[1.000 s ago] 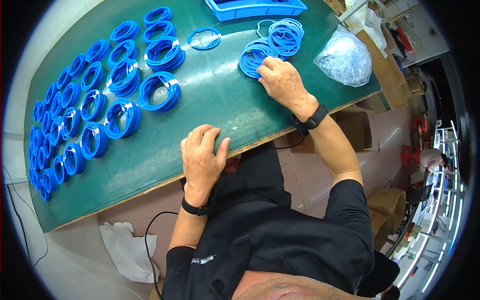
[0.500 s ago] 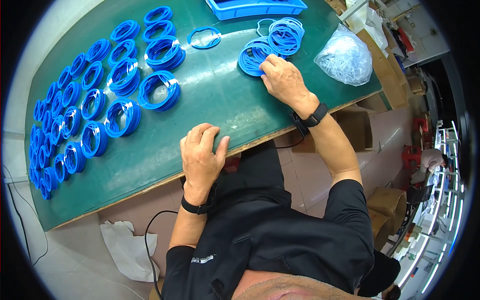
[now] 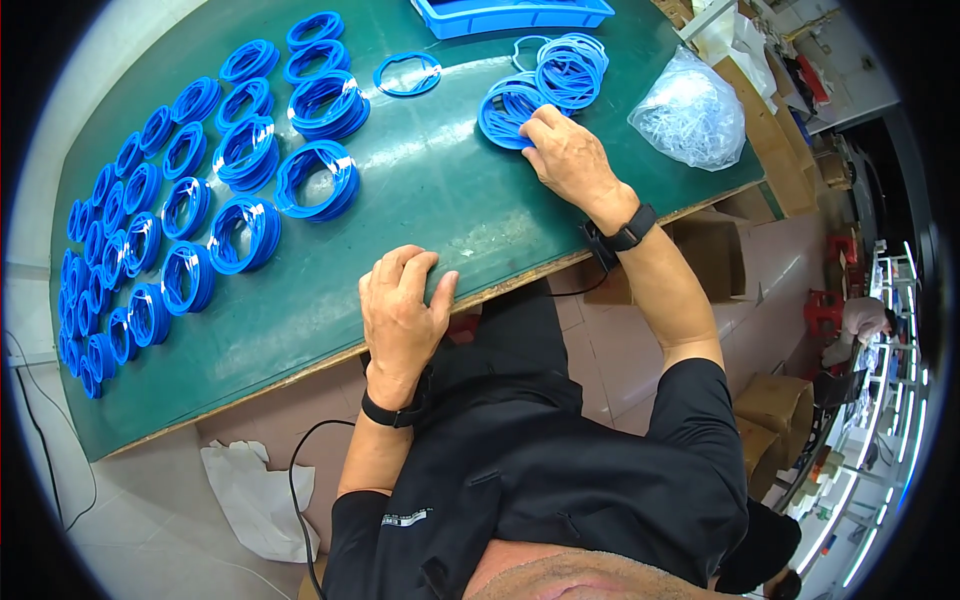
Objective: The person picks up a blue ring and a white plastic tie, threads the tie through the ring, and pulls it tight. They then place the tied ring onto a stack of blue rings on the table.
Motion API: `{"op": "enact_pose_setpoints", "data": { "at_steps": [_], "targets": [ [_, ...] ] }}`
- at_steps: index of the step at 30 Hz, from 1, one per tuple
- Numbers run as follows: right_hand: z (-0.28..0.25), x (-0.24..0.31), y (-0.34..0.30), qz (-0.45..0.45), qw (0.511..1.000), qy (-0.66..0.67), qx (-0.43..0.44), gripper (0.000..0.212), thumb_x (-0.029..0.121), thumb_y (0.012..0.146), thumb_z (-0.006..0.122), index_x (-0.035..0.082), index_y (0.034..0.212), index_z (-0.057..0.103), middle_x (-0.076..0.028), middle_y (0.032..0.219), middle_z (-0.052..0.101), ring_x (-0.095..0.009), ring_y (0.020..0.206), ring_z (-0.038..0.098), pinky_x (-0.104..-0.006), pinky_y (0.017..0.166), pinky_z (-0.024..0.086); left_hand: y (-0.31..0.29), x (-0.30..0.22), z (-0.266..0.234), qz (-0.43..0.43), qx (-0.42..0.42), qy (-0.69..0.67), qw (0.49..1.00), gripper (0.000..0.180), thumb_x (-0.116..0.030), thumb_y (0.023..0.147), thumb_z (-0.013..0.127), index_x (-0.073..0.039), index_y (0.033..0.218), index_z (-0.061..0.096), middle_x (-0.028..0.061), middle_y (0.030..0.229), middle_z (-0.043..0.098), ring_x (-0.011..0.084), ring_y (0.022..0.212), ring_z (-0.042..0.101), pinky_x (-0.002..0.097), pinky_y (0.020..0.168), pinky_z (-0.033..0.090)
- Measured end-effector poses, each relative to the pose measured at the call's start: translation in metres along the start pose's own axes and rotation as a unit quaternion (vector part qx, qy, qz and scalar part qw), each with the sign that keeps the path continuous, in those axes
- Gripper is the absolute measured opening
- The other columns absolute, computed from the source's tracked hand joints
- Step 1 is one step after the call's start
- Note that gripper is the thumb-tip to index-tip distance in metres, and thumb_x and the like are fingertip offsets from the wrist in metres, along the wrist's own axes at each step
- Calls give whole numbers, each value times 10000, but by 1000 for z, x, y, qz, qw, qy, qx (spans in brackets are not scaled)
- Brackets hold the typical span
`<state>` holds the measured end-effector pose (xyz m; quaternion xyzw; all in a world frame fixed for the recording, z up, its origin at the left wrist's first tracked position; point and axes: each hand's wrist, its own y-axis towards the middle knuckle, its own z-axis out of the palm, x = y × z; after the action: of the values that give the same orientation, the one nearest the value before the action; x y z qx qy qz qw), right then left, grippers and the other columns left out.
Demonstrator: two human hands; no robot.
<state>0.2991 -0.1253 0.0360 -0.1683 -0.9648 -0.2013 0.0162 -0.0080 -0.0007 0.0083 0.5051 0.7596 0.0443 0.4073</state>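
Note:
My right hand (image 3: pixel 570 155) is at the near side of a loose pile of thin blue rings (image 3: pixel 507 104), its thumb and fingertips pinched at the pile's edge. Exactly how many rings are between those fingers is hidden. Touching this pile on its far right is a second, lighter blue heap of rings (image 3: pixel 571 70). A single flat blue ring (image 3: pixel 407 75) lies apart, farther left. My left hand (image 3: pixel 405 310) lies on the table's near edge, fingers loosely bent and thumb spread, holding nothing.
Stacks of blue rings (image 3: pixel 245 235) stand in rows over the left of the green table (image 3: pixel 440 180). A blue tray (image 3: pixel 515 16) sits at the far edge. On the right rests a clear plastic bag (image 3: pixel 690 110) of pale contents, beside cardboard (image 3: pixel 760 135).
My right hand has shifted very slightly at the edge of the ring pile, still pinched there. My left hand has stayed in place.

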Motion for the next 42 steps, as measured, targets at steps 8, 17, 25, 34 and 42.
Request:
{"op": "enact_pose_setpoints", "data": {
  "at_steps": [8,17,25,34,42],
  "targets": [
    [-19,28,-10,-11,998,65,-24,267,44,912,845,53,1150,724,-115,1164,701,-372,1042,739,-481,884,614,-1,1,0,-2,1,7,1000,322,-185,866,941,-85,1122,773,69,1187,738,303,1098,699,444,954,510],
    [-22,88,-53,-62,988,138,45,291,55,871,879,67,1123,734,-96,1159,707,-341,1003,720,-448,863,583,-1,2,3,-16,-8,5,1000,445,-178,866,944,-85,1263,764,91,1250,748,313,1163,708,442,968,520],
    [-23,104,-69,-78,980,177,49,434,104,871,902,54,1274,751,-114,1314,729,-350,1182,715,-468,996,569,0,3,3,6,2,26,1000,427,-223,871,951,-100,1241,777,62,1254,736,288,1189,689,452,986,508],
    [0,110,-80,-45,983,176,-7,659,243,890,923,25,1460,676,-181,1526,674,-403,1393,649,-524,1228,486,-4,6,4,16,3,15,1000,247,-214,860,952,-120,1048,824,24,1122,770,264,1096,708,441,945,498],
    [9,113,-72,-28,981,191,-27,664,276,860,931,26,1428,693,-179,1505,676,-381,1390,650,-539,1228,484,-2,7,3,37,7,1,999,208,-175,851,954,-124,1005,823,28,1074,774,263,1047,716,431,900,504]
  ]
}}
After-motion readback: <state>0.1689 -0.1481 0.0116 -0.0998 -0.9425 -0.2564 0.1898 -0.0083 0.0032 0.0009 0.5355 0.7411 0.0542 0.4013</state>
